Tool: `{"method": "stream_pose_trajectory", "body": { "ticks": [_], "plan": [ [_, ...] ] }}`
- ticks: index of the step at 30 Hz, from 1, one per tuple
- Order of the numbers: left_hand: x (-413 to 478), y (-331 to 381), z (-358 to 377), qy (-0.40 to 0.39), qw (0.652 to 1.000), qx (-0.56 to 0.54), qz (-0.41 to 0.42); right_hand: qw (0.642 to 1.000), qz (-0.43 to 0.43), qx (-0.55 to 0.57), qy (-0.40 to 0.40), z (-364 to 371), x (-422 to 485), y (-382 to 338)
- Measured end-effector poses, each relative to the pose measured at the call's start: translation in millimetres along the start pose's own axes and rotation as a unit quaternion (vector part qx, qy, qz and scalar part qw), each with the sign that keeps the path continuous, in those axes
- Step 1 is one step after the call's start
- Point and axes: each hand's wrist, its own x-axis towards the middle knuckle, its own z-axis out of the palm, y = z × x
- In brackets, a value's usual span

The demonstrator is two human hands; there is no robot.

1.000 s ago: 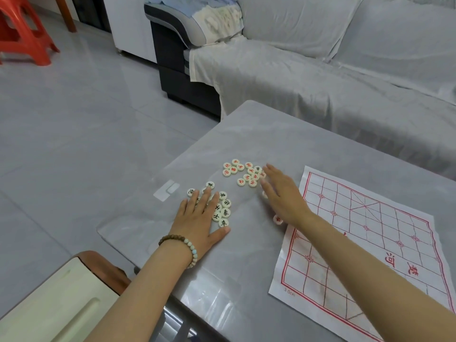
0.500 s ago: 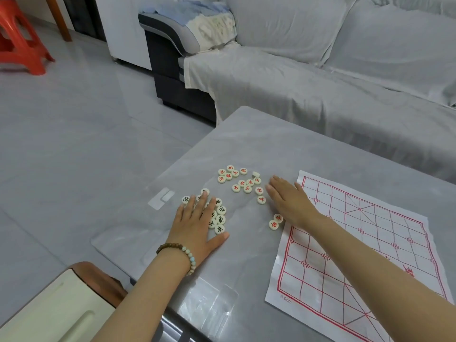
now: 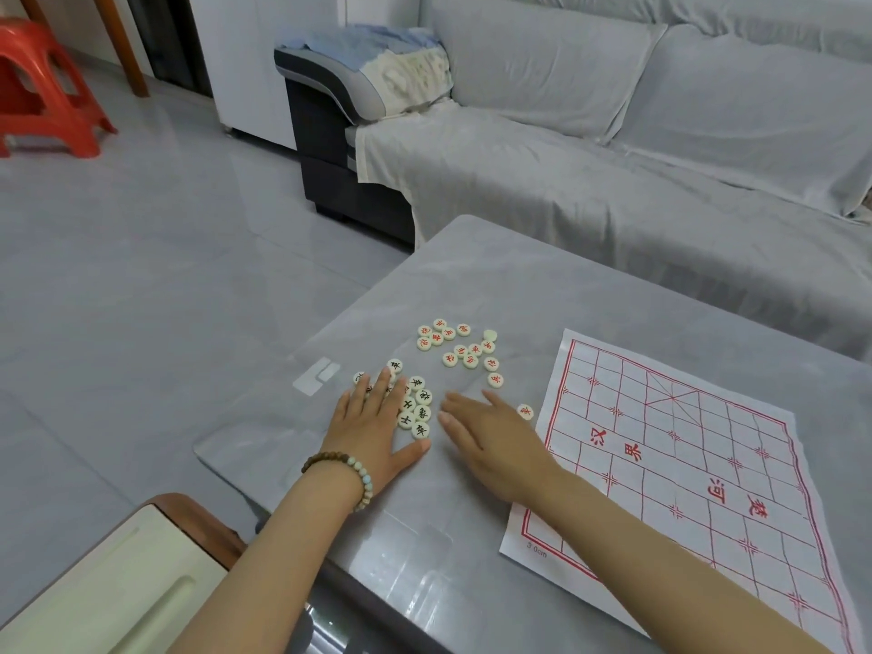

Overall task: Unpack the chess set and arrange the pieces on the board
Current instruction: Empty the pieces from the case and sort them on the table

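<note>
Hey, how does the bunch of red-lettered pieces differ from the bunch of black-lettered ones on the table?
The red-lettered pieces carry red characters; the black-lettered pieces carry black ones. The red-lettered pieces lie loosely spread, farther from the person, with no hand on them; the black-lettered pieces sit packed together, some under the fingers of the left hand. Both are round cream discs lying flat on the table, none visibly on the board.

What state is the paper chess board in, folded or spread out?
Spread out: the paper board lies flat on the table, with its red grid and border lines showing across the sheet.
</note>
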Motion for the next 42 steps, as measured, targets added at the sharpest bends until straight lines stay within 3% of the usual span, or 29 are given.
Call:
{"method": "stream_pose_trajectory", "body": {
  "ticks": [4, 6, 9, 12, 18, 24, 33, 39, 42],
  "plan": [
    [2.0, 0.0, -2.0, 0.002, 1.000, -0.016, -0.001, 0.997, 0.009, 0.076, -0.015, -2.2, 13.5, -5.4],
    [2.6, 1.5, -3.4, 0.000, 1.000, -0.012, 0.001, 0.990, 0.053, 0.124, 0.034, -9.4, 16.6, 4.9],
    [4.6, 7.2, -2.7, 0.017, 1.000, -0.008, 0.013, 0.948, 0.143, 0.241, 0.152, -19.6, 25.1, 29.0],
    [10.3, 13.8, -0.4, 0.007, 1.000, -0.005, 0.020, 0.935, 0.193, 0.217, 0.205, -25.3, 45.2, 54.1],
    [22.2, 15.5, 3.1, 0.010, 1.000, -0.003, 0.012, 0.926, 0.284, 0.188, 0.165, -33.2, 92.2, 78.8],
    [26.7, 18.1, -3.5, 0.021, 1.000, -0.015, 0.010, 0.914, 0.324, 0.167, 0.177, -30.2, 114.1, 85.1],
    [28.6, 22.1, -7.1, 0.047, 0.999, -0.008, 0.023, 0.912, 0.261, 0.210, 0.235, -24.2, 116.1, 87.5],
    [31.3, 17.0, -8.0, 0.056, 0.998, -0.009, 0.007, 0.964, 0.176, 0.168, 0.105, -20.1, 78.3, 77.0],
    [30.8, 13.7, -8.6, 0.046, 0.999, -0.010, 0.001, 0.967, 0.145, 0.203, 0.059, -26.3, 61.4, 78.3]
  ]
}}
